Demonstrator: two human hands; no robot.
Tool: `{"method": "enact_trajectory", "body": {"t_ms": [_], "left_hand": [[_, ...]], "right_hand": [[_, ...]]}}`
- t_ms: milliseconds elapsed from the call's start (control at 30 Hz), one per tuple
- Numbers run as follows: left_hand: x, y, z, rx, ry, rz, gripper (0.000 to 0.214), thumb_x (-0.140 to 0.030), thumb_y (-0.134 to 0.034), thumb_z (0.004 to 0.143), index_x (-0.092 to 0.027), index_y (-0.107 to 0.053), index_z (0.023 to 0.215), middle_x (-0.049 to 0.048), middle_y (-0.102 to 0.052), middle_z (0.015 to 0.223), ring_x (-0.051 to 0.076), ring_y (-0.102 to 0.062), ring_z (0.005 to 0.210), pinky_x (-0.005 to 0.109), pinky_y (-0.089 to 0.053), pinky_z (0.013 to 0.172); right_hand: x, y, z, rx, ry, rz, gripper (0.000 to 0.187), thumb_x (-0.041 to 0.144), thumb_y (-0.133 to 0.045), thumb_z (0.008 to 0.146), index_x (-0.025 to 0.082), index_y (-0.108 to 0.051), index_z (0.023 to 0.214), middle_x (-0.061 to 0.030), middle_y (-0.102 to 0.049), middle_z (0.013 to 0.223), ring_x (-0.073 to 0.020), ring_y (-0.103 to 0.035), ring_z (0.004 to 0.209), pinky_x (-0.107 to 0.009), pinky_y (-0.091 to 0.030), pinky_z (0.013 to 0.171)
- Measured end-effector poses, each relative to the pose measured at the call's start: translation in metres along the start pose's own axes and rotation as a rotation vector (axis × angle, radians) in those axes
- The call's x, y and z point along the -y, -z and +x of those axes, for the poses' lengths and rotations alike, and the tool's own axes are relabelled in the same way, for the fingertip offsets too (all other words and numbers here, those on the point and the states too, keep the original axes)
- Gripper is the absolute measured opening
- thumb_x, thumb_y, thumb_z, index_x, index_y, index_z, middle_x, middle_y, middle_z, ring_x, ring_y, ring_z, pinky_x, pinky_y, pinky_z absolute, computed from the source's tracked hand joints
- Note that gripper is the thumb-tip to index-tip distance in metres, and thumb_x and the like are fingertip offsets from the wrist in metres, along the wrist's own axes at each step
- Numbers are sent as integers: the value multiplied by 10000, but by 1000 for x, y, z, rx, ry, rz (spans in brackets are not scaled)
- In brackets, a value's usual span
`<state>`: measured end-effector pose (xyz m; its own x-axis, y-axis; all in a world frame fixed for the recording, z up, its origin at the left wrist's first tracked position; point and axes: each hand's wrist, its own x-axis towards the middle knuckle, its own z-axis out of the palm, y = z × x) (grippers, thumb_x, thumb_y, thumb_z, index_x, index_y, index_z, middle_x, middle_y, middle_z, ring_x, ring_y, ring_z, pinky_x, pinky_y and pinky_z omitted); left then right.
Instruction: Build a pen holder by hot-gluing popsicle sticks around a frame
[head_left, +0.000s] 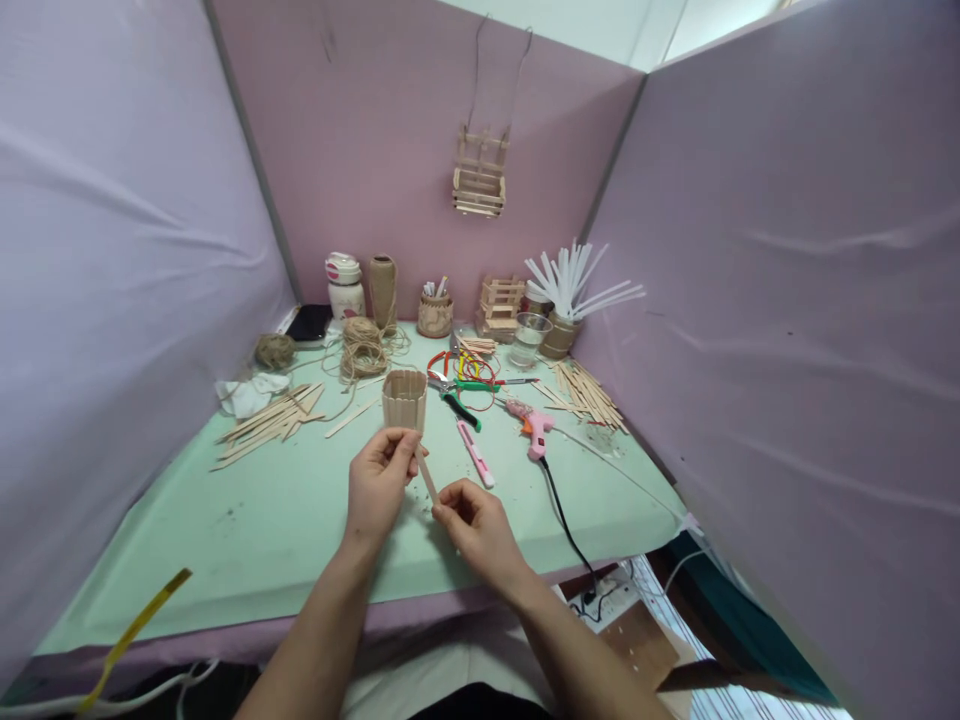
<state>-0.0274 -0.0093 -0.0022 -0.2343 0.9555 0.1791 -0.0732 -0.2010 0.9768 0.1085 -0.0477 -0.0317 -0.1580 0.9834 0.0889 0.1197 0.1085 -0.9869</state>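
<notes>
A flat wooden craft stick [427, 477] slants between my two hands above the near part of the table. My left hand [384, 470] pinches its upper end. At the lower end, the fingertips of my right hand [471, 518] are closed on the same stick. Just beyond my left hand stands a small cup made of upright wooden sticks [405, 402], its lower part hidden by my fingers. Right of the cup lie a pink utility knife [476, 455] and pliers with green-and-black handles [461, 408].
A pink glue gun [534, 422] lies to the right, its black cord running off the table's front edge. Loose sticks lie left [274, 420] and right [589, 390]. Twine [364, 348], a jar [346, 285] and glue sticks [571, 280] stand behind. A small wooden chair [480, 180] hangs above.
</notes>
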Motion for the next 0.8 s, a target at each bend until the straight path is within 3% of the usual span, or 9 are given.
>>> {"method": "enact_trajectory", "body": {"t_ms": [133,300,367,467,600,700,800], "left_hand": [[8,5,2,76,100,-16,243,-361,-654,759,-139,-618,850,-2,-618,652,71,-489,514,188,-394,485],[11,6,-2,335,241,-4,333,-311,-720,668,-134,-608,927,-8,-612,648,99,-538,540,211,-423,507],[11,8,-3,364,248,1,305,-317,-721,663,-134,-613,883,-10,-602,636,100,-537,543,210,-417,506],[10,10,-2,289,227,2,275,-381,-691,697,-134,-612,786,9,-618,646,93,-519,534,212,-415,510],[8,14,-1,69,156,-15,318,-455,-615,769,-137,-604,754,19,-626,631,84,-482,498,211,-392,496],[8,15,-2,-68,49,-4,300,-445,-567,820,-148,-599,782,23,-638,669,90,-487,526,211,-397,517],[8,17,-3,-146,-54,52,273,-421,-543,851,-161,-601,792,22,-642,718,109,-538,620,220,-433,601]], "right_hand": [[-1,0,0,-3,-43,13,96,267,-591,766,174,-581,744,31,-539,631,-93,-455,560,-209,-348,518],[-6,0,2,-13,-36,17,176,346,-591,791,179,-563,744,28,-539,636,-95,-455,542,-212,-352,499],[-7,1,2,-2,-9,-38,194,366,-566,820,184,-573,754,28,-546,621,-101,-459,525,-222,-365,502],[-7,9,4,-47,88,-242,196,355,-529,856,184,-625,863,-3,-619,699,-128,-526,580,-246,-409,564],[-5,34,18,-252,220,-610,226,336,-477,900,172,-620,960,-77,-663,903,-176,-585,748,-294,-431,707],[-6,45,35,-239,179,-877,205,326,-494,896,160,-610,922,-109,-648,912,-218,-581,812,-320,-411,734],[-8,43,46,-171,80,-1070,159,305,-554,859,152,-598,870,-130,-633,871,-253,-569,845,-330,-389,733]]}}
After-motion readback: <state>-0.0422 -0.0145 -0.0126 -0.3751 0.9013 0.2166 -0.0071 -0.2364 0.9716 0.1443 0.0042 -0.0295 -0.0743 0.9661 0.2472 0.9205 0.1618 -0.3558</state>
